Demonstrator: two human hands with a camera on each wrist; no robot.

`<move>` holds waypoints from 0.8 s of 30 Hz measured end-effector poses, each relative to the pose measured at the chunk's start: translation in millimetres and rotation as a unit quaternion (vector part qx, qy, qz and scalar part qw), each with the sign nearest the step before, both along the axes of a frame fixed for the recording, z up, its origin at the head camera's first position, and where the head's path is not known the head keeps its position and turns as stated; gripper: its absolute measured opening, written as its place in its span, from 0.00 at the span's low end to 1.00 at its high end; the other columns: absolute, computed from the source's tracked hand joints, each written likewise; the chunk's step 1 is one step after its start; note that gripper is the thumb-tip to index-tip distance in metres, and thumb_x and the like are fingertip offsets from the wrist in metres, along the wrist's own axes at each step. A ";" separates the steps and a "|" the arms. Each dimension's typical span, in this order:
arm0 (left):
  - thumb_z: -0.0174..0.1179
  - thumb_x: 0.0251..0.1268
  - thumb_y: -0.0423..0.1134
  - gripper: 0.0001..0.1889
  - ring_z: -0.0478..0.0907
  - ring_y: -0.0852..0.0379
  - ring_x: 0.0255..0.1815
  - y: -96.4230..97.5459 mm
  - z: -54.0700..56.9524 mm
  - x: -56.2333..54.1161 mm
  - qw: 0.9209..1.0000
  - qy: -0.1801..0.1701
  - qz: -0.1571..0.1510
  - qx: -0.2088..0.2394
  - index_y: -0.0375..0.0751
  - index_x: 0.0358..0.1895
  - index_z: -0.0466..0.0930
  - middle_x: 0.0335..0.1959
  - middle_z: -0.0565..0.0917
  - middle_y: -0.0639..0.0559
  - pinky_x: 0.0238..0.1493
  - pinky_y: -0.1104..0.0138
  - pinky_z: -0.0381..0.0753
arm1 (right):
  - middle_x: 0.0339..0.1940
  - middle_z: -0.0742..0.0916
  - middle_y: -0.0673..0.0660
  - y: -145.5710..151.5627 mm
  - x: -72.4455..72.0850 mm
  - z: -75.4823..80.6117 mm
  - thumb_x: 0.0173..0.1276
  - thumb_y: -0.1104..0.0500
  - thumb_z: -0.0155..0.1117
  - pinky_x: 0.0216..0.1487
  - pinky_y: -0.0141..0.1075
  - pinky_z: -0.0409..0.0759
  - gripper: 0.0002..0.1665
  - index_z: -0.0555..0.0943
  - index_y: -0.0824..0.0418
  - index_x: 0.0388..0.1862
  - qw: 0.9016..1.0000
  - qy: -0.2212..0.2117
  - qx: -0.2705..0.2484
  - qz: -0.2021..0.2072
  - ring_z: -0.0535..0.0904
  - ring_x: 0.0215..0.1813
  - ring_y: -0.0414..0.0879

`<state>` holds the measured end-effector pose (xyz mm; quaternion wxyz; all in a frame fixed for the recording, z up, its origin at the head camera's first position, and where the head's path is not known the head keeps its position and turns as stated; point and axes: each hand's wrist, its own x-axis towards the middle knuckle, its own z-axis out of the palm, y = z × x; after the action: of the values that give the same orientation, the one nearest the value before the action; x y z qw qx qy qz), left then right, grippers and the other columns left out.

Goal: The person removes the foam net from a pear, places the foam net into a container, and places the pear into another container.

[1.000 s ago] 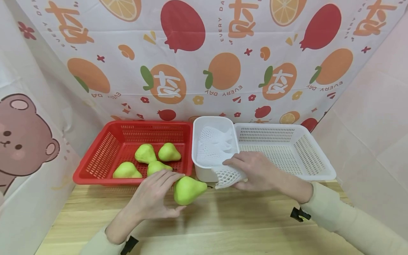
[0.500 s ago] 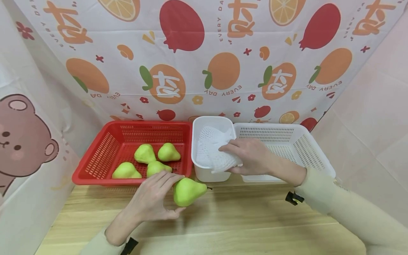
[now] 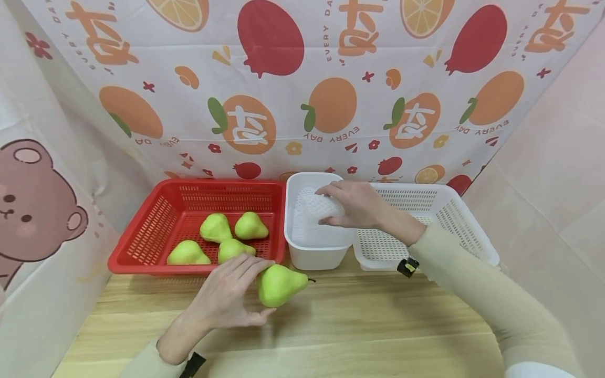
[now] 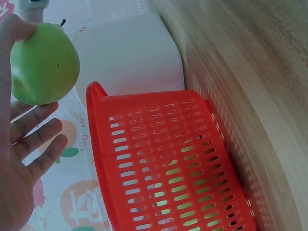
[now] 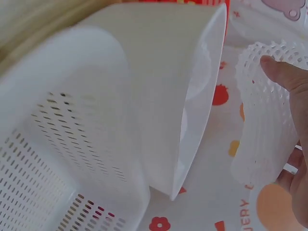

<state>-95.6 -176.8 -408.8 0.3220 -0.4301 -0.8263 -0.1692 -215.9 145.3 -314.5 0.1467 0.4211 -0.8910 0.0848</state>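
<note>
My left hand (image 3: 224,294) pinches a green pear (image 3: 280,285) between thumb and fingers, in front of the red basket, its dark stem pointing right. In the left wrist view the pear (image 4: 45,65) rests against the fingertips, with the lower fingers spread. My right hand (image 3: 361,205) holds a white foam net sleeve (image 3: 322,207) over the white bin (image 3: 317,258). Seen from the right wrist, the thumb presses on the sleeve (image 5: 264,110), which hangs outside the bin's rim. More white foam netting (image 3: 302,231) lies inside the bin, partly hidden by the hand.
Left of the bin stands a red slotted basket (image 3: 156,269) with several green pears (image 3: 215,227) in it. A white slotted basket (image 3: 472,252) adjoins the bin on the right. The wooden table (image 3: 359,325) runs along the front, and a fruit-print curtain (image 3: 293,126) hangs behind.
My right hand has carried the foam net sleeve from beside the pear, up and back over the white bin. The left hand and its pear have hardly moved.
</note>
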 end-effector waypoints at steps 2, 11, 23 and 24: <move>0.82 0.22 0.61 0.47 0.83 0.53 0.45 0.1 0.0 0.0 1.000 0.002 -0.001 0.001 0.38 0.55 0.84 0.46 0.89 0.51 0.48 0.61 0.86 | 0.51 0.93 0.55 -3.5 -8.8 -0.1 0.59 0.40 0.81 0.42 0.40 0.88 0.35 0.84 0.56 0.61 1.000 -0.011 -0.002 -0.006 0.89 0.47 0.48; 0.81 0.23 0.62 0.47 0.84 0.51 0.46 -1.1 -0.6 -0.4 1.000 0.004 0.001 -0.004 0.38 0.54 0.84 0.46 0.89 0.50 0.50 0.60 0.87 | 0.58 0.91 0.55 -17.1 -43.2 -7.6 0.61 0.39 0.79 0.50 0.43 0.90 0.36 0.83 0.54 0.64 0.996 -0.078 0.012 -0.037 0.88 0.52 0.49; 0.82 0.23 0.62 0.47 0.85 0.51 0.48 -2.3 -1.9 -0.7 1.000 0.002 0.004 -0.004 0.39 0.55 0.84 0.46 0.89 0.51 0.52 0.60 0.87 | 0.72 0.84 0.57 -28.2 -62.2 -19.4 0.62 0.30 0.72 0.62 0.54 0.86 0.49 0.75 0.53 0.76 0.981 -0.139 0.097 -0.097 0.83 0.68 0.54; 0.82 0.23 0.62 0.47 0.85 0.51 0.48 -2.5 -1.9 -0.7 1.000 0.002 0.005 -0.005 0.39 0.55 0.84 0.46 0.89 0.51 0.52 0.60 0.87 | 0.73 0.83 0.58 -28.2 -62.9 -20.1 0.62 0.29 0.72 0.63 0.55 0.86 0.50 0.74 0.53 0.77 0.980 -0.140 0.100 -0.101 0.82 0.69 0.55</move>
<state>-96.4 -179.3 -410.7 0.3226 -0.4281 -0.8283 -0.1630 -278.8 117.1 -334.7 -0.0147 0.3257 -0.9446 0.0388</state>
